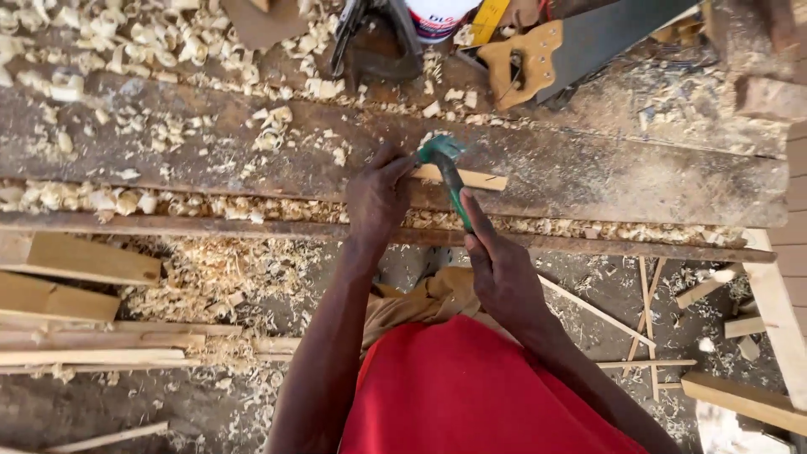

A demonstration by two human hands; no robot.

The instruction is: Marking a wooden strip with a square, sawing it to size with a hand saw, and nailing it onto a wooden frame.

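My right hand (502, 267) grips the green handle of a hammer (447, 169), whose head rests over a small pale wooden strip (475, 178) lying on the worn workbench plank (588, 168). My left hand (378, 195) holds the left end of that strip, fingers pinched right beside the hammer head. Whether a nail stands under the head is hidden. My red shirt fills the lower middle of the view.
Wood shavings (168, 202) cover the bench and the ground. A handsaw (538, 55) with a wooden handle, a white container (437, 17) and a dark tool (378, 38) lie at the back. Timber offcuts (76, 261) are stacked on the left; thin slats (647, 311) lie on the right.
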